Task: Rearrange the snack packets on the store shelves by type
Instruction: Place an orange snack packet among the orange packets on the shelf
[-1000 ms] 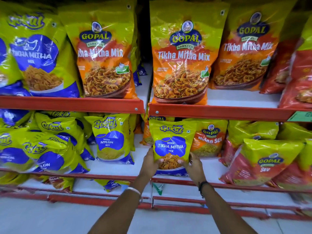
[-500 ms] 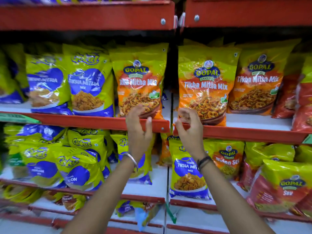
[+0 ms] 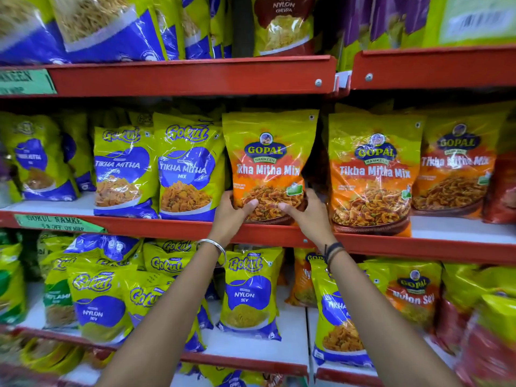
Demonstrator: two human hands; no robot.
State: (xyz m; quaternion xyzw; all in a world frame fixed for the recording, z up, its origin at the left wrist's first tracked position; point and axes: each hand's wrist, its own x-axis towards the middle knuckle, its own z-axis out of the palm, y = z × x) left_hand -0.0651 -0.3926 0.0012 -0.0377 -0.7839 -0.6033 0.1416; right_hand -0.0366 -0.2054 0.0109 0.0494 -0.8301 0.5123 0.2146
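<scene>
Head view, frame centre: left hand (image 3: 233, 212) and right hand (image 3: 305, 212) both clamped on the bottom corners of the orange Gopal Tikha Mitha Mix packet (image 3: 269, 163), upright on the middle red shelf (image 3: 167, 226), beside the blue Gokul packet (image 3: 188, 169).

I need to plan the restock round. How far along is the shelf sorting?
Partly done. On the middle shelf, Gokul packets stand left and Gopal packets right. In hand: both the left hand and right hand grip the orange Gopal Tikha Mitha Mix packet. Left: a blue Gokul Tikha Mitha packet stands among Gopal packets below.
</scene>
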